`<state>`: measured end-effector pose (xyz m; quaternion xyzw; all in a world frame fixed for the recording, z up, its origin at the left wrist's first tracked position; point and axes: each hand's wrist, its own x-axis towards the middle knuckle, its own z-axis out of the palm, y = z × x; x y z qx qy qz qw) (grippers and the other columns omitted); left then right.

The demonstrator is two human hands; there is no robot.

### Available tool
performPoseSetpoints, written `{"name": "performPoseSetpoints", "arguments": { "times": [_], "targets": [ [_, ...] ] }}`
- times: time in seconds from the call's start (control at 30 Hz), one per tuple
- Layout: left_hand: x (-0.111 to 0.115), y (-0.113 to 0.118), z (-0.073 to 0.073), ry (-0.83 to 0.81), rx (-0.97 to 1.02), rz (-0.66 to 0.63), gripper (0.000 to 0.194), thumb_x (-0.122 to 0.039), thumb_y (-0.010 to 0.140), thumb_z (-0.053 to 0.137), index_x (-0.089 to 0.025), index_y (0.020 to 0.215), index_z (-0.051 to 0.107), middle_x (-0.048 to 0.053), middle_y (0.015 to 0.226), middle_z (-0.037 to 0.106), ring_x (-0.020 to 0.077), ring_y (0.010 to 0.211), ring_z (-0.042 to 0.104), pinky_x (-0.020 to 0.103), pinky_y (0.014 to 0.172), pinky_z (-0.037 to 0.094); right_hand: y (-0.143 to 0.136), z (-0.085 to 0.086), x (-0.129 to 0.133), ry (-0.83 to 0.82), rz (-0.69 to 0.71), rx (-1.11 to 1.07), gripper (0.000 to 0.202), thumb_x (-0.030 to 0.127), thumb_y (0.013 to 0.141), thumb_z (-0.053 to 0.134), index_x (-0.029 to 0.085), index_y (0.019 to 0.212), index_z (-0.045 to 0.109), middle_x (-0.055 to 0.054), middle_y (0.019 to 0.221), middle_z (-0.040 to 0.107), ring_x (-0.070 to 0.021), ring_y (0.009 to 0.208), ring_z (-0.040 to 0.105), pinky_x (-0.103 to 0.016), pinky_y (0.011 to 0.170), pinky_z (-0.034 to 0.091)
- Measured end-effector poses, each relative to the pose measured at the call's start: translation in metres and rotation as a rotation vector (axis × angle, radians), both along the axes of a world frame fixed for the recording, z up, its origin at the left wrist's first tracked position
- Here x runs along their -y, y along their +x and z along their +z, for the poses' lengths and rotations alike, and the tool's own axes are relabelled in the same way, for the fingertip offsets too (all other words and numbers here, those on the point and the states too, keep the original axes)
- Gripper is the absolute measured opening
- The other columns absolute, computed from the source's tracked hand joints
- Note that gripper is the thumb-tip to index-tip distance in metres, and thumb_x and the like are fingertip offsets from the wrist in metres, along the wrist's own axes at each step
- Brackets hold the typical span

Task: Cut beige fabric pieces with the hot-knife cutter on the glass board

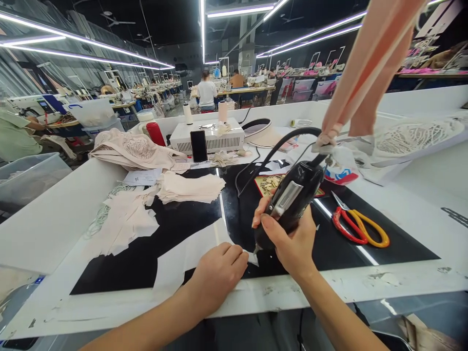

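**Right hand (pixel 287 229) around a black power tool (pixel 292 195), left hand (pixel 221 270) on a white sheet (pixel 186 248)**

The black power tool stands tilted in the right hand, whose fingers and thumb are clamped around its body. Its small metal tip (pixel 257 249) points down just beside the left hand's fingertips, near a narrow end of the white sheet. The left hand is closed, its fingers together and bent down on that sheet, which spreads out beyond and to the left of the hand. Above the right hand, pink cloth strips (pixel 356 92) are tied at the tool's top, where a black cord (pixel 300 131) arches away.

Both hands are over a black mat (pixel 183 213) on a white worktop (pixel 270 292). Right of the right hand lie scissors (pixel 356 229) with one red and one orange handle; just beyond it is a tray of small gold-coloured pieces (pixel 272 181). Beyond the left hand sits a pile of pale cloth (pixel 190 187), with a phone (pixel 198 146) farther off. Well past both hands, a person in a white shirt (pixel 207 92) has their back turned.
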<state>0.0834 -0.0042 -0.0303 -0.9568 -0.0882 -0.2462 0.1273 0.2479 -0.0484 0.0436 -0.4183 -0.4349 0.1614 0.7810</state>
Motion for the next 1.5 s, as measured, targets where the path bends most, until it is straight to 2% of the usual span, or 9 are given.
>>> {"name": "performPoseSetpoints", "arguments": {
  "times": [0.17, 0.43, 0.57, 0.87, 0.97, 1.07, 1.13, 1.23, 1.5],
  "targets": [
    [-0.003, 0.001, 0.001, -0.107, 0.009, -0.003, 0.028, -0.008, 0.105, 0.050, -0.018, 0.081, 0.062, 0.001, 0.075, 0.061, 0.0171, 0.067, 0.061, 0.031, 0.063, 0.052, 0.001, -0.002, -0.001, 0.002, 0.017, -0.016, 0.036, 0.026, 0.080, 0.083, 0.027, 0.110, 0.062, 0.004, 0.081, 0.073, -0.0147, 0.059, 0.066, -0.031, 0.056, 0.059],
    [-0.023, -0.017, 0.034, -1.400, 0.468, 0.302, 0.022, -0.039, 0.093, 0.068, -0.020, 0.085, 0.076, 0.002, 0.082, 0.069, 0.0167, 0.076, 0.066, 0.025, 0.067, 0.058, 0.001, -0.001, 0.000, -0.032, 0.018, 0.008, 0.031, 0.030, 0.081, 0.083, 0.025, 0.102, 0.061, 0.004, 0.079, 0.071, -0.0140, 0.060, 0.065, -0.030, 0.057, 0.058],
    [-0.030, -0.033, 0.035, -1.710, 0.831, 0.438, 0.042, -0.058, 0.081, 0.082, -0.017, 0.090, 0.074, 0.002, 0.079, 0.063, 0.0173, 0.083, 0.065, 0.029, 0.077, 0.065, 0.002, 0.000, 0.002, -0.031, 0.010, 0.039, 0.035, 0.028, 0.081, 0.084, 0.026, 0.107, 0.061, 0.004, 0.081, 0.072, -0.0152, 0.060, 0.066, -0.031, 0.057, 0.058],
    [-0.017, -0.042, 0.032, -1.916, 0.975, 0.319, 0.048, -0.061, 0.083, 0.082, -0.018, 0.084, 0.062, 0.003, 0.091, 0.062, 0.0214, 0.096, 0.068, 0.038, 0.086, 0.067, 0.003, 0.007, 0.011, -0.037, -0.138, 0.125, 0.054, 0.031, 0.076, 0.093, 0.027, 0.120, 0.062, -0.004, 0.103, 0.075, -0.0217, 0.078, 0.073, -0.040, 0.072, 0.062],
    [-0.018, -0.042, 0.029, -1.924, 0.973, 0.304, 0.048, -0.062, 0.085, 0.080, -0.018, 0.086, 0.062, 0.003, 0.092, 0.061, 0.0205, 0.096, 0.066, 0.037, 0.086, 0.066, -0.003, 0.003, 0.020, 0.061, -0.355, 0.083, 0.073, 0.025, 0.069, 0.096, 0.033, 0.133, 0.062, -0.005, 0.121, 0.070, -0.0249, 0.103, 0.070, -0.042, 0.086, 0.060],
    [-0.017, -0.042, 0.027, -1.936, 0.956, 0.301, 0.048, -0.063, 0.086, 0.078, -0.018, 0.088, 0.062, 0.003, 0.093, 0.060, 0.0195, 0.095, 0.064, 0.037, 0.088, 0.065, -0.009, -0.012, 0.034, 0.130, -0.636, 0.229, 0.045, 0.019, 0.077, 0.091, 0.030, 0.116, 0.071, -0.003, 0.101, 0.070, -0.0217, 0.088, 0.067, -0.038, 0.080, 0.056],
    [-0.016, -0.041, 0.026, -1.941, 0.933, 0.300, 0.047, -0.063, 0.088, 0.076, -0.018, 0.088, 0.060, 0.003, 0.093, 0.060, 0.0192, 0.096, 0.063, 0.037, 0.090, 0.064, -0.013, -0.026, 0.040, -0.016, -0.525, 0.591, 0.014, 0.020, 0.090, 0.079, 0.025, 0.101, 0.074, -0.003, 0.087, 0.071, -0.0196, 0.074, 0.067, -0.034, 0.070, 0.055],
    [-0.014, -0.040, 0.025, -1.928, 0.911, 0.272, 0.048, -0.065, 0.091, 0.073, -0.019, 0.089, 0.058, 0.002, 0.093, 0.059, 0.0183, 0.094, 0.061, 0.036, 0.090, 0.063, -0.021, -0.046, 0.041, -0.207, -0.227, 0.980, 0.009, 0.025, 0.102, 0.064, 0.025, 0.102, 0.073, -0.003, 0.088, 0.076, -0.0179, 0.078, 0.072, -0.030, 0.072, 0.058],
    [-0.012, -0.036, 0.018, -1.933, 0.886, 0.178, 0.048, -0.067, 0.094, 0.067, -0.020, 0.092, 0.054, 0.002, 0.092, 0.061, 0.0179, 0.091, 0.062, 0.036, 0.085, 0.063, -0.034, -0.071, 0.027, -0.262, -0.153, 1.130, 0.020, 0.032, 0.109, 0.053, 0.022, 0.111, 0.070, -0.002, 0.092, 0.076, -0.0170, 0.080, 0.072, -0.031, 0.075, 0.057]
  ]
}}
